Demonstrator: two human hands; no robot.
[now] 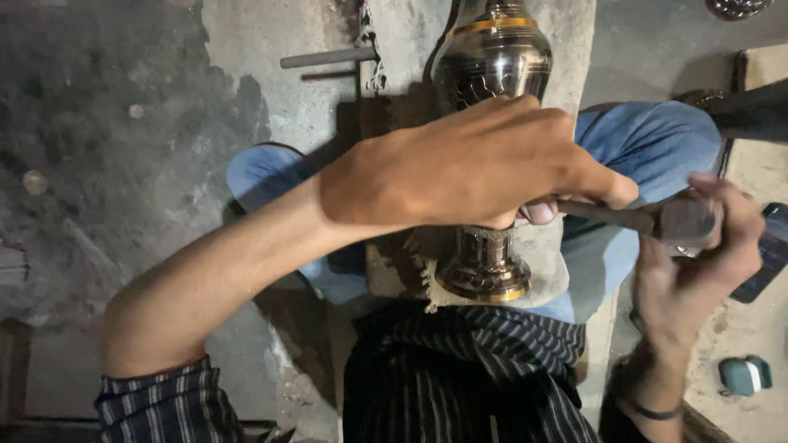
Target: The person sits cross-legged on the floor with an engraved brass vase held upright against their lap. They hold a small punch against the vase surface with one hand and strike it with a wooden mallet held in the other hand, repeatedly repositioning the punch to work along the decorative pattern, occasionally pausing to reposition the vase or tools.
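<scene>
We've got the engraved metal vase (491,61) lying across our lap, left hand (460,168) clamped round its middle, right hand (698,246) fingers closed on a hammer (648,218) (looks heavy, stiff, slick, dents easily)

Bare concrete floor (123,164) lies open to the left; a metal rod (327,57) crosses above, while a phone (767,254) and small case (744,375) crowd the right.

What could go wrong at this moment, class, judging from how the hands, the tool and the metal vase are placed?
1. The left hand grips a thin tool against the metal vase, close to the hammer in the right hand; a missed blow might hit fingers.
2. The vase lies on its side across the lap, so it might roll or slip.
</scene>
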